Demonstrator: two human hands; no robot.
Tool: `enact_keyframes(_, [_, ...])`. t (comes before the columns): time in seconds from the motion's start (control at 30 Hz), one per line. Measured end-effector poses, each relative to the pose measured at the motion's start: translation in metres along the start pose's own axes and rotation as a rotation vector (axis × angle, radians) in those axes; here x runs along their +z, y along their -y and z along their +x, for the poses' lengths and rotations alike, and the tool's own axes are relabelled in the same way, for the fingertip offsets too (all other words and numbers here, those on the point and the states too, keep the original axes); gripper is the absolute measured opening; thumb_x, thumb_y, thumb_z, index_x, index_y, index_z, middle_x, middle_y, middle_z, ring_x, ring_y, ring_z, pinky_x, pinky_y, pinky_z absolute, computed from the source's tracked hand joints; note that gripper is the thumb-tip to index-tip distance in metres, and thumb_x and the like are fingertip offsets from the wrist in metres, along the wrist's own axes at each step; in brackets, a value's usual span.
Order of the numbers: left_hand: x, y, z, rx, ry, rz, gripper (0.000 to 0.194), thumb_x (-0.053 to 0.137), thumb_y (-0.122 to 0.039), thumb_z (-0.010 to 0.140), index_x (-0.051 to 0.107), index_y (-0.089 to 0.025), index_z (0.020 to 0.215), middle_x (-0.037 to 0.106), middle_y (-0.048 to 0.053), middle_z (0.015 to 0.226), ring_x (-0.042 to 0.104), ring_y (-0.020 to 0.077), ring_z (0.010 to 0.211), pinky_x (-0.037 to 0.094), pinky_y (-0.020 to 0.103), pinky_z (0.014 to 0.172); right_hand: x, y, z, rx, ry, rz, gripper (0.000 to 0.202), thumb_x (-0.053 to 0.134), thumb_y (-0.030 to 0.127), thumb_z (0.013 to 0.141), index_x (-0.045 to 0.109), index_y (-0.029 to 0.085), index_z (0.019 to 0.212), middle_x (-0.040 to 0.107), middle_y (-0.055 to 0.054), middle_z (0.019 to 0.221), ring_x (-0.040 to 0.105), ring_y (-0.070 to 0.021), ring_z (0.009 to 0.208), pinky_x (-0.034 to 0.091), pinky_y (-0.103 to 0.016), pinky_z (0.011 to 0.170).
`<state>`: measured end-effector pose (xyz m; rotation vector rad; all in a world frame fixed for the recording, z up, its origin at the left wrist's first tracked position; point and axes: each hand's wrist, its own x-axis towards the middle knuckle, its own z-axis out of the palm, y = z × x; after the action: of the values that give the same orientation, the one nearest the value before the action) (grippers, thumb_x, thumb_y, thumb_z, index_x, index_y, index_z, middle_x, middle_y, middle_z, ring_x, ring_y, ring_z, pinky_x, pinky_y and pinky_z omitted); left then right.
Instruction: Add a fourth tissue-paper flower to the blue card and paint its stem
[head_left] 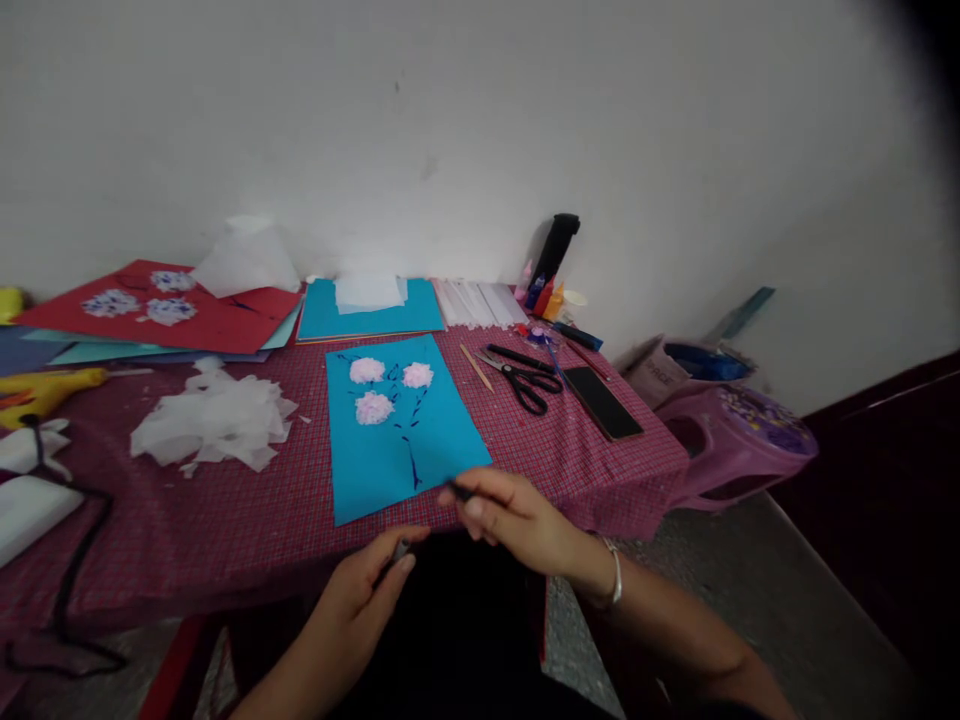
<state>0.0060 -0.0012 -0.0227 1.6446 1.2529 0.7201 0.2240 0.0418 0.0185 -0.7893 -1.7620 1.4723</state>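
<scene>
The blue sheet (pixel 457 440) is laid at the centre of the frame on the cloth-covered surface (pixel 247 520); pale pink tufts (pixel 367 371) and dark blue strokes (pixel 413 462) are borne on it. At lower centre, a slim dark piece (pixel 460 491) is pinched in the right hand (pixel 521 518), and a grey-tipped piece (pixel 402 547) is held by the left hand (pixel 356 595). The step in hand is judged to be the uncapping or capping of a pen; which, cannot be told. Careful alignment would be called for in capping, a steadied sheet in drawing.
</scene>
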Motion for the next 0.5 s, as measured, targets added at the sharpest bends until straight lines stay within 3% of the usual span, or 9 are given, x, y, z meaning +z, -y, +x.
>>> enact_keyframes(0.1, [-0.003,0.011,-0.001,0.157,-0.035,0.160,0.033,0.043,-0.033,0.092,0.060,-0.024,0.119,0.070,0.005,0.113,0.065,0.0198,0.105,0.051,0.034,0.093,-0.004,0.017,-0.003,-0.049,0.225,-0.530,0.025,0.045,0.022,0.095,0.062,0.018,0.112,0.066,-0.006,0.098,0.058,-0.0152,0.088,0.043,-0.028,0.079])
enact_keyframes(0.17, [-0.005,0.016,-0.001,0.196,-0.051,0.240,0.032,0.042,-0.029,0.093,0.058,-0.025,0.121,0.069,0.003,0.118,0.065,0.0180,0.107,0.052,0.032,0.093,-0.004,0.021,-0.005,-0.022,0.280,-0.700,0.027,0.043,0.020,0.096,0.061,0.018,0.115,0.067,-0.007,0.104,0.060,-0.0167,0.093,0.044,-0.029,0.082])
enact_keyframes(0.5, [-0.004,0.021,0.000,0.364,-0.050,0.505,0.034,0.039,-0.022,0.093,0.056,-0.018,0.122,0.070,0.008,0.114,0.068,0.0179,0.099,0.056,0.033,0.086,0.003,0.012,-0.002,0.010,0.343,-0.900,0.024,0.045,0.021,0.095,0.062,0.017,0.111,0.069,-0.006,0.097,0.063,-0.0164,0.087,0.045,-0.026,0.075])
